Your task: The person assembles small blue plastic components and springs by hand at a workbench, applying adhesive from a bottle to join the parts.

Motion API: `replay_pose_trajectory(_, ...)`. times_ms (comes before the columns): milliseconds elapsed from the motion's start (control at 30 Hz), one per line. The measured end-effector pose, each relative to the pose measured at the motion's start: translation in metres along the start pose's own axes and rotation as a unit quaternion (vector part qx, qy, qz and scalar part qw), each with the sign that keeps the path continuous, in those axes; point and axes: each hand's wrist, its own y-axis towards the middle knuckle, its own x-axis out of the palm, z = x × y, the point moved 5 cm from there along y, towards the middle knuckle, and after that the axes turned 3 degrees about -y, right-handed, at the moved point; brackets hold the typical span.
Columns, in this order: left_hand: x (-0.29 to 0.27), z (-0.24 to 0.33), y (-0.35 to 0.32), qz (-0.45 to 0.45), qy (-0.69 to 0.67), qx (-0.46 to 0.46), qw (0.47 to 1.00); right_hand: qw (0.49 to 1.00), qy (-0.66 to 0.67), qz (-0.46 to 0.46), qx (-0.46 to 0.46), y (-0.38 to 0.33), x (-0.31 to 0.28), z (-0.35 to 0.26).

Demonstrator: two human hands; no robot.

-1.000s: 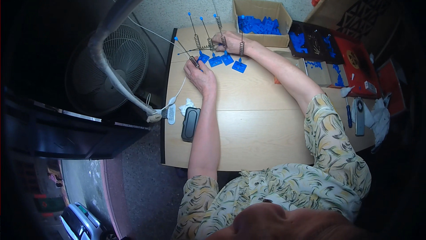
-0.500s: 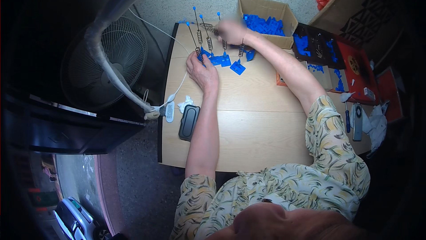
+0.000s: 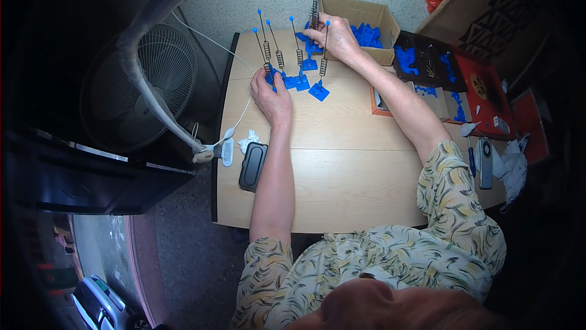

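Note:
At the far left of the table my left hand (image 3: 273, 98) is curled round the blue base of a spring rod (image 3: 267, 55), a thin upright rod with a dark coil and a blue bead on top. Several similar spring rods stand just right of it on flat blue bases (image 3: 303, 82). One more rod stands apart on its own blue plate (image 3: 318, 91). My right hand (image 3: 337, 36), at the table's far edge, has its fingers closed on the coils of upright spring rods (image 3: 315, 13); how many it grips I cannot tell. Blue pieces lie below those fingers.
Beyond my right hand stands a cardboard box (image 3: 390, 25) of blue parts. Right of my forearm are trays of small blue pieces (image 3: 458, 105), a screwdriver (image 3: 471, 160) and a grey device (image 3: 486, 164). A black case (image 3: 253, 167) lies beside my left forearm. A white cable (image 3: 245, 110) crosses the left edge.
My right hand has moved slightly away from me and to the right, and rods now stand upright in its fingers. The left hand stays at the same base.

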Motion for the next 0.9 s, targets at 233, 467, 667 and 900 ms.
replay_pose_trajectory(233,-0.002,0.001,-0.001,0.007,0.0,-0.001,1.0,0.997,0.039,0.022,0.062,0.005,0.015,0.002)
replay_pose_trajectory(467,0.001,0.002,-0.001,0.009,-0.012,-0.007,1.0,0.998,0.038,-0.007,0.045,0.015,0.036,-0.003)
replay_pose_trajectory(667,-0.002,0.003,0.002,0.014,-0.007,-0.02,1.0,0.994,0.094,0.023,0.055,0.008,0.029,-0.004)
replay_pose_trajectory(900,-0.003,0.005,0.0,0.023,-0.012,-0.027,0.999,0.993,0.079,0.013,0.088,-0.013,0.02,0.005)
